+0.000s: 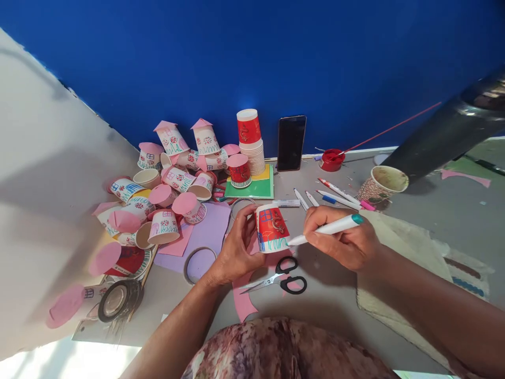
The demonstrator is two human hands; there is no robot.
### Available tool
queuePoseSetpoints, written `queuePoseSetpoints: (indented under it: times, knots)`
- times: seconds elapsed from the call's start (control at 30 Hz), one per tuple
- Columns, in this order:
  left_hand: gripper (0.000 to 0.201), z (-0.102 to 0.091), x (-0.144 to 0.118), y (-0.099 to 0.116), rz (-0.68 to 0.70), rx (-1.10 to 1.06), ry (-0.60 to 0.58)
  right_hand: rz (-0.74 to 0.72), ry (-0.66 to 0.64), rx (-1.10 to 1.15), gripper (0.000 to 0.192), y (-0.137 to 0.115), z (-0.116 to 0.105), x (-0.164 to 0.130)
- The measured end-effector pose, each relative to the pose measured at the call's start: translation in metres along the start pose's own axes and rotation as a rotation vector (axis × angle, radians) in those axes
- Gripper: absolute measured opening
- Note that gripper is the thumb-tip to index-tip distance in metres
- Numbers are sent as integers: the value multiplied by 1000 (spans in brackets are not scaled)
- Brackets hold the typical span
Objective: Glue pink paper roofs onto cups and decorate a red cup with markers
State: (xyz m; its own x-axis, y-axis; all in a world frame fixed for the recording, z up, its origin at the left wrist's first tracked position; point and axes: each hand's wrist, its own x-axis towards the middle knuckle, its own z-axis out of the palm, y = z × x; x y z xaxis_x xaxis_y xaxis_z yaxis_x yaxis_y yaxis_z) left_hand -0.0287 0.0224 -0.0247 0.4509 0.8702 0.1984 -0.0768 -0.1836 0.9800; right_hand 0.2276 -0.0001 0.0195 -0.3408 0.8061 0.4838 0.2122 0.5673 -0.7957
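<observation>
My left hand (240,247) is closed around a red and white paper cup (272,229), held upside down with its wide rim low. A blue window, an orange outline and green zigzag strokes are drawn on the cup. In my right hand (343,239) is a white marker (331,227) with a green end, gripped like a pen. Its tip meets the cup near the lower right of the green strokes. Just below the cup lie black-handled scissors (286,276) over pink paper scraps (243,305).
Many decorated cups with pink paper roofs (164,223) are heaped at left. Behind stand a cup stack (252,150) and a phone (292,143). Loose markers (335,190), a red paint pot (332,159), a patterned cup (382,185) and a cloth (402,252) lie at right; tape rolls (197,263) at left.
</observation>
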Motion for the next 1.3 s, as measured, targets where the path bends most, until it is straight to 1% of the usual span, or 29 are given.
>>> queuePoseSetpoints:
  times: [0.1,0.13,0.23,0.33,0.37,0.47,0.5,0.6,0.7,0.73,0.77,0.83,0.9,0.97,1.0,1.03,1.1,1.13,1.17,1.23,1.3]
  knots:
    - [90,2,1,4,-22,-30,11,42,67,26,13,1,-1,-1]
    - [90,3,2,5,-27,-41,12,49,68,31,13,1,-1,-1]
    - [89,6,3,7,-31,-68,13,59,18,73,15,1,-1,-1]
    - [84,6,3,6,-24,-114,5,48,101,77,17,1,-1,1]
    - [82,6,3,5,-16,-130,6,53,112,86,17,1,-1,1]
    - [80,6,3,4,-4,-164,17,99,54,152,19,1,-2,2]
    - [79,6,3,3,-5,-171,22,110,67,160,19,1,-2,3]
    - [79,6,2,3,-16,-185,34,113,159,146,21,3,-3,4]
    - [80,7,2,4,-27,-208,44,168,103,226,27,4,-4,4]
    - [80,8,2,4,-37,-220,46,193,103,266,29,5,-4,4]
    - [80,8,2,5,-46,-236,47,211,130,305,30,6,-4,5]
    - [82,9,3,7,-63,-265,50,213,224,353,27,8,-4,5]
    - [82,9,3,9,-80,-281,50,198,282,338,26,10,-2,7]
    - [83,9,3,12,-92,-290,44,189,256,276,30,11,-1,9]
    - [84,10,2,14,-99,-296,34,190,220,242,37,12,-1,9]
    - [85,10,1,15,-106,-306,18,196,172,212,48,12,-1,10]
    - [86,13,0,17,-123,-329,-14,212,62,152,81,13,-1,11]
    - [87,14,-1,18,-130,-340,-25,219,14,112,93,14,-1,11]
    - [88,15,-1,18,-134,-347,-34,221,-23,64,100,14,0,10]
    - [90,16,-2,16,-134,-333,-60,201,-64,-28,102,16,0,9]
    - [96,13,-2,13,-91,-262,-75,161,-77,-109,99,19,1,8]
